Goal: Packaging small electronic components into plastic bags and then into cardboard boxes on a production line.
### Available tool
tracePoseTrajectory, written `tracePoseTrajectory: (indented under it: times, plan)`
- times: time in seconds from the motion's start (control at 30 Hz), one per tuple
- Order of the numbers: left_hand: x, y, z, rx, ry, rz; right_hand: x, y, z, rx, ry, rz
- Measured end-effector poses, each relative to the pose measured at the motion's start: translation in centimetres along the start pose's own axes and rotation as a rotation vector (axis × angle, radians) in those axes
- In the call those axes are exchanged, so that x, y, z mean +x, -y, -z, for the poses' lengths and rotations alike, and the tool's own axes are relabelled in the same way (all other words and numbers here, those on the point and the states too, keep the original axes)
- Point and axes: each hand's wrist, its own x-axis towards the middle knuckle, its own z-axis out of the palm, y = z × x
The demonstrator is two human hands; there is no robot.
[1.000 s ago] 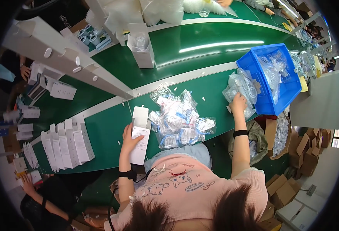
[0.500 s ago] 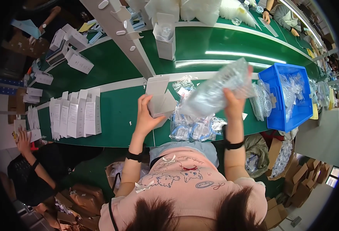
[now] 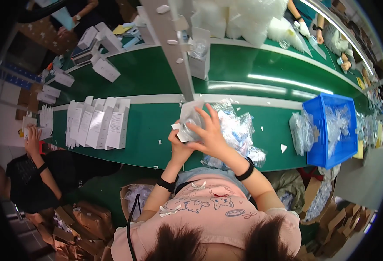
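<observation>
My left hand (image 3: 180, 148) is closed around a small white carton (image 3: 185, 134) held above the green bench in front of me. A clear plastic bag (image 3: 193, 117) fills the carton's mouth; its contents cannot be made out. Over the mouth lies my right hand (image 3: 212, 137), fingers spread, with fingertips touching the bag and the carton's edge. Just right of the hands is a pile of small clear bags (image 3: 239, 132) with blue and white items inside. A row of white cartons (image 3: 98, 124) stands on the bench to the left.
At the right stands a blue bin (image 3: 317, 135) containing clear bags, with a plastic-wrapped bundle (image 3: 301, 132) beside it. A grey post (image 3: 172, 48) rises behind my hands. Another open white carton (image 3: 199, 61) sits on the far bench. A co-worker's hand (image 3: 33, 138) is at the far left.
The large clear bag in my right hand has moved left and into the carton's mouth. My right hand now rests over the carton with its fingers spread. The view has shifted slightly.
</observation>
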Motion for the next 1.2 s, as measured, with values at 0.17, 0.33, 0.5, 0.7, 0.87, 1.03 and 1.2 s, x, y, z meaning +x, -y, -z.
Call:
tracePoseTrajectory:
  times: [0.17,0.33,0.5,0.7,0.87,1.03,1.2]
  plan:
    - [-1.3,1.4,1.8,-0.169,-0.057,-0.092,-3.0,-8.8,-0.5,0.095,-0.135,-0.346]
    - [-0.6,2.2,1.2,-0.212,0.099,-0.245,-4.1,-16.5,-4.3,-0.514,0.29,-0.671]
    - [0.0,0.3,3.1,-0.114,0.113,-0.001,-4.3,-19.2,-4.2,-0.068,0.406,-0.708]
    - [2.5,-3.2,6.2,0.2,0.132,0.0,-3.3,-16.4,0.1,0.472,0.243,-0.507]
    - [4.2,-4.4,6.5,0.195,0.065,0.039,1.1,-5.8,5.3,0.848,-0.14,-0.535]
    - [5.4,-4.0,6.2,0.221,0.066,0.104,0.3,-0.1,1.6,0.686,-0.134,-0.226]
    - [6.0,-4.3,6.7,0.153,0.067,0.142,0.5,0.2,-2.0,0.179,0.124,0.367]
